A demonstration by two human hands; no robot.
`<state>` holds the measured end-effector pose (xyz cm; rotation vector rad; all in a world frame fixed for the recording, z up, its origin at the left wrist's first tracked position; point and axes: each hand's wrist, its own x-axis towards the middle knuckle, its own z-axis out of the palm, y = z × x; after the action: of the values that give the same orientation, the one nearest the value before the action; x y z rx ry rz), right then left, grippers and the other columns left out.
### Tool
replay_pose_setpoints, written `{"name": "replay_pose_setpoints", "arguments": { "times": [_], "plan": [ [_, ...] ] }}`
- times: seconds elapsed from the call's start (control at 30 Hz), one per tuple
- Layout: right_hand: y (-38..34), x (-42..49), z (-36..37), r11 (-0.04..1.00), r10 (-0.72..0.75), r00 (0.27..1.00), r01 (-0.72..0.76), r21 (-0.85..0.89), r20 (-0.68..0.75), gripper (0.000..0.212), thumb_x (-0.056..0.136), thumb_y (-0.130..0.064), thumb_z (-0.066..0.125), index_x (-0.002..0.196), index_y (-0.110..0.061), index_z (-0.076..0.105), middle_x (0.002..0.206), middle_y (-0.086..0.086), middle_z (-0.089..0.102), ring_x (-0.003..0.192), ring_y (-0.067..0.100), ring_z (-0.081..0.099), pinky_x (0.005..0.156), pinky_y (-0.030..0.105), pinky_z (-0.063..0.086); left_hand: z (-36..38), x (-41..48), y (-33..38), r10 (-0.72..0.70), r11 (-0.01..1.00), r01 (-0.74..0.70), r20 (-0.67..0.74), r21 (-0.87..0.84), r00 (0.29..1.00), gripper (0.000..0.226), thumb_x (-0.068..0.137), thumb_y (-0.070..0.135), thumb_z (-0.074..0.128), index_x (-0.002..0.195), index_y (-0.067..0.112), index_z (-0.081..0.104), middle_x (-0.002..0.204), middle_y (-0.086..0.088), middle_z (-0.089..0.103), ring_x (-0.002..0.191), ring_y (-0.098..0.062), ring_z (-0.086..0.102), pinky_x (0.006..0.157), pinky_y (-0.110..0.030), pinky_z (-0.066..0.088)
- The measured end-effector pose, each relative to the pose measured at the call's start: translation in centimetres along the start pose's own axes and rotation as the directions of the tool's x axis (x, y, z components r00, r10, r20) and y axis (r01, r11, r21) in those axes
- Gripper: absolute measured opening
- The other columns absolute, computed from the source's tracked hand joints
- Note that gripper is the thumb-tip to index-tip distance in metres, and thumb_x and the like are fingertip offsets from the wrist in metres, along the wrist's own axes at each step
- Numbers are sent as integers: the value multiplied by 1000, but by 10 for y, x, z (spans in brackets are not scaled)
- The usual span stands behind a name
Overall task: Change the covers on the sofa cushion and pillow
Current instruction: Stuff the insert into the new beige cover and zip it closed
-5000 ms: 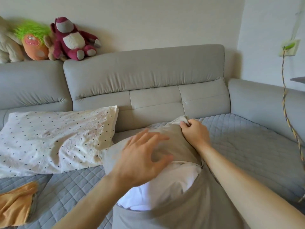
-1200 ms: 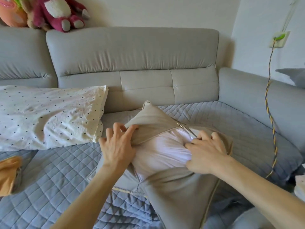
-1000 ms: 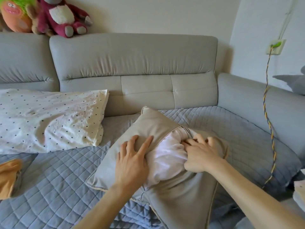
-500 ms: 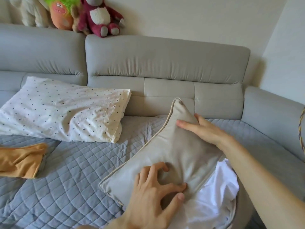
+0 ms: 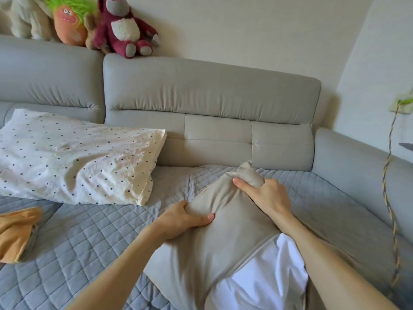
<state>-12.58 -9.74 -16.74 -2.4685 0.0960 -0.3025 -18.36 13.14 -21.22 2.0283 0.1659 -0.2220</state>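
Head view: swapped flat pressing for pinching. Bunched far corner of beige fabric cushion cover (image 5: 223,247) in right hand (image 5: 266,193), nipped side fold in left hand (image 5: 181,220). Judged cover only partway on, with white inner cushion (image 5: 268,276) bulging out below both grips.

Two bare forearms (image 5: 125,265), bare left hand (image 5: 178,220), bare right hand (image 5: 268,195), fingernails seemingly short.
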Motion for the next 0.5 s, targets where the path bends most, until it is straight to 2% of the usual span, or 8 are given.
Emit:
{"name": "replay_pose_setpoints", "arguments": {
  "times": [0.07, 0.13, 0.2, 0.27, 0.3, 0.37, 0.43, 0.5],
  "plan": [
    [0, 3, -3, 1000, 19, 999, -19, -13, 30, 76, 59, -93, 54, 85, -24, 68, 79, -6, 62, 80, 20, 55, 72, 35, 45, 5, 5, -3, 31, 999, -30, -38, 13, 999, 106, 46, 74, 82, 130, 18, 51, 119, 8, 61, 104, -10, 59, 89, -28, 47],
    [2, 7, -15, 990, -36, 975, 5, 139, 221, 75, 58, -89, 60, 87, -21, 71, 77, -6, 69, 79, 17, 61, 73, 33, 45, 11, 6, -6, 70, 997, -68, -89, 26, 994, 99, 48, 74, 80, 126, 20, 53, 116, 8, 62, 106, -13, 59, 95, -33, 47],
    [5, 9, -33, 898, -144, 849, -103, 428, 508, 70, 68, -75, 69, 102, -14, 74, 92, 1, 76, 90, 22, 67, 82, 32, 48, 14, 3, -4, 85, 995, -78, -128, 62, 988, 74, 64, 69, 77, 117, 23, 54, 110, 9, 63, 106, -16, 59, 95, -36, 47],
    [11, 10, -44, 769, -202, 792, -236, 594, 576, 62, 79, -52, 73, 125, -11, 66, 115, 6, 72, 108, 25, 67, 96, 35, 49, 15, 1, 3, 129, 977, -87, -217, 196, 968, 64, 76, 69, 67, 123, 29, 52, 117, 6, 59, 113, -20, 56, 99, -39, 45],
    [15, 12, -45, 777, -184, 827, -209, 594, 532, 68, 77, -45, 77, 135, -13, 59, 125, 1, 66, 115, 21, 63, 100, 34, 46, 17, -3, 11, 201, 953, -113, -309, 283, 930, 63, 80, 68, 61, 129, 31, 48, 124, 3, 55, 118, -23, 52, 101, -40, 43],
    [25, 11, -39, 893, -92, 945, -61, 446, 314, 74, 78, -43, 79, 142, -22, 49, 136, -8, 53, 126, 12, 52, 103, 30, 41, 25, -19, 31, 483, 858, -322, -410, 401, 774, 54, 83, 66, 49, 127, 36, 50, 128, 6, 51, 119, -22, 49, 100, -40, 42],
    [37, -2, -25, 939, -110, 986, 63, 340, 123, 59, 85, -43, 72, 138, -25, 51, 140, -8, 53, 130, 11, 48, 106, 30, 38, 36, -36, 54, 667, 689, -484, -212, 540, 714, 49, 81, 68, 43, 120, 41, 54, 124, 15, 50, 113, -13, 47, 94, -34, 44],
    [53, -28, -4, 949, -222, 974, 224, 221, -34, 49, 89, -43, 67, 132, -24, 55, 135, -6, 57, 127, 12, 50, 103, 28, 40, 51, -35, 68, 659, 488, -473, 46, 734, 751, 45, 85, 62, 46, 125, 41, 49, 125, 15, 48, 115, -13, 47, 88, -32, 44]
  ]
}}
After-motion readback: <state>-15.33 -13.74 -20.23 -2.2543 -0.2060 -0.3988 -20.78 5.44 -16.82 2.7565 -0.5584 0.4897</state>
